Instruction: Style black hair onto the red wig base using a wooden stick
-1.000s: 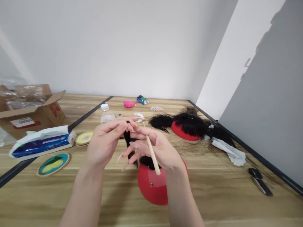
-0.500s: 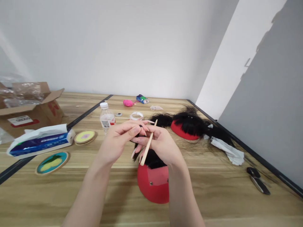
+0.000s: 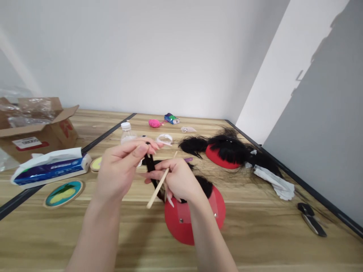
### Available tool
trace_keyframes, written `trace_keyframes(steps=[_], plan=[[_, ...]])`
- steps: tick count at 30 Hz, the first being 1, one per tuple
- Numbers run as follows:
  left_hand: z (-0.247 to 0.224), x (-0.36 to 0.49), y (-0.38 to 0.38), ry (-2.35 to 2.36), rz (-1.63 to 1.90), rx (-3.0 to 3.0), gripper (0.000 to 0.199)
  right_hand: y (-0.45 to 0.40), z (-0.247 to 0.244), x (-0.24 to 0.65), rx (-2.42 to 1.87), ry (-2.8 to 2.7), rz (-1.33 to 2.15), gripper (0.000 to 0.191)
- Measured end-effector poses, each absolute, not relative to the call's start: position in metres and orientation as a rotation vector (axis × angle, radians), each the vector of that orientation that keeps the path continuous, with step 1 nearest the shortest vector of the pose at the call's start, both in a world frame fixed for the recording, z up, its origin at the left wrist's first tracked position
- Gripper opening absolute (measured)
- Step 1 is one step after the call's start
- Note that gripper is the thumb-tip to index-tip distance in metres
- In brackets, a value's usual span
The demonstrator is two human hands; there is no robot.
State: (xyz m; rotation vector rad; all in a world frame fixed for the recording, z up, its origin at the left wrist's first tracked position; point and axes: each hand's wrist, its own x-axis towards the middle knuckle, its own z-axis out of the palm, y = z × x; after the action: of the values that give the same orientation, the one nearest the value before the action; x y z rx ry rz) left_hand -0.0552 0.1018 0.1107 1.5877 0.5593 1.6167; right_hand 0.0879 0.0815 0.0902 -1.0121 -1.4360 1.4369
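A lock of black hair (image 3: 150, 163) hangs between my two hands. My left hand (image 3: 122, 160) pinches its upper end between thumb and fingers. Lower down, my right hand (image 3: 175, 177) closes on the strands and also holds a pale wooden stick (image 3: 159, 189), which slants down to the left. Under my right hand lies a red rounded form (image 3: 181, 226) with black hair on its upper part and two small metal studs; my right wrist covers some of it.
Behind to the right is another red form (image 3: 222, 158) with black hair. Left are a tissue pack (image 3: 53, 169), cardboard box (image 3: 42, 132), embroidery hoop (image 3: 64, 194) and bottle (image 3: 126, 132). Scissors or clippers (image 3: 311, 219) and white cloth (image 3: 275, 182) lie right.
Both hands have moved left and apart, and the hair lock now shows stretched between them. The wooden stick has shifted left with my right hand. More of the red form is uncovered.
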Motion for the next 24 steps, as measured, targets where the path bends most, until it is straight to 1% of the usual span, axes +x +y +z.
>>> trace_keyframes(steps=[3,7,11,14,16,17,19,21,24], plan=[[0.116,-0.065,0.100,0.475,1.715,1.501,0.010,0.083,0.086,0.081,-1.066,-1.490,1.482,0.014],[0.121,-0.077,0.100,0.395,1.813,1.479,0.008,0.086,0.073,0.077,-1.178,-1.581,1.461,0.008],[0.122,-0.082,0.101,0.400,1.783,1.450,0.010,0.089,0.068,0.081,-1.318,-1.697,1.387,0.002],[0.122,-0.080,0.101,0.482,1.664,1.476,0.012,0.088,0.075,0.088,-1.107,-1.568,1.496,0.026],[0.121,-0.076,0.100,0.529,1.584,1.511,0.014,0.086,0.083,0.093,-0.882,-1.439,1.556,0.035],[0.121,-0.073,0.100,0.546,1.543,1.530,0.015,0.085,0.087,0.095,-0.775,-1.402,1.571,0.035],[0.120,-0.068,0.099,0.568,1.465,1.572,0.016,0.084,0.092,0.096,-0.589,-1.351,1.614,0.029],[0.119,-0.063,0.098,0.578,1.373,1.608,0.018,0.083,0.094,0.094,-0.466,-1.289,1.676,0.025],[0.119,-0.060,0.097,0.607,1.289,1.633,0.021,0.084,0.091,0.089,-0.419,-1.178,1.721,0.029]])
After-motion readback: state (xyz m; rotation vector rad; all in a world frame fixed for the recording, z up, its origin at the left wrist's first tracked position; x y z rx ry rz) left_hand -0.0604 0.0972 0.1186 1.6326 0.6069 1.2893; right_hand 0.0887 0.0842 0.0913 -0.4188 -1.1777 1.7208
